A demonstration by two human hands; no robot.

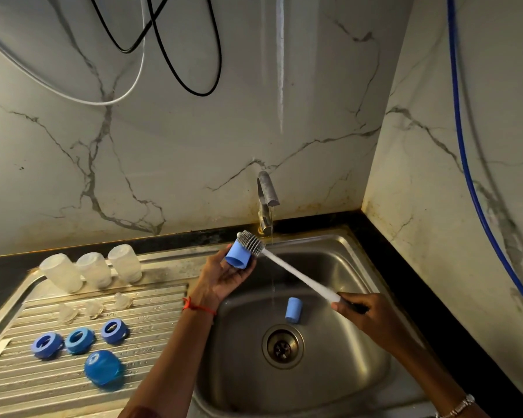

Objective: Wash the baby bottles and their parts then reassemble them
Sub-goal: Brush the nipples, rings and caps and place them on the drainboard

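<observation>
Head view, looking down at a steel sink (323, 260) in a marble-walled corner.

The left hand (224, 276) is cupped around a blue cap (237, 256) and holds it over the far left edge of the basin. The right hand (366, 312) is closed round the near end of a long white brush (299, 276). The grey bristle head lies against the far end of the cap, on its outside. The tap (266, 200) runs a thin stream just right of the bristles, and the stream touches neither the cap nor the brush.

To do this step well, the cap probably needs turning in the palm so the bristles reach all round it. Its open mouth should then be brought to the brush so the inside gets scrubbed, before it is rinsed under the stream. The grip should be firm, because a wet cap is likely to be slippery.

The cap's mouth faces the viewer and looks empty. A second cap (293, 309) lies on its side in the basin, just beyond the drain.

The ridged drainboard (148, 357) lies to the left. At its far edge three clear bottles (94, 270) stand mouth down and look empty. Nearer are three clear nipples (93, 307), then three blue rings (79, 340). Nearest is one blue dome lid (103, 369).
</observation>
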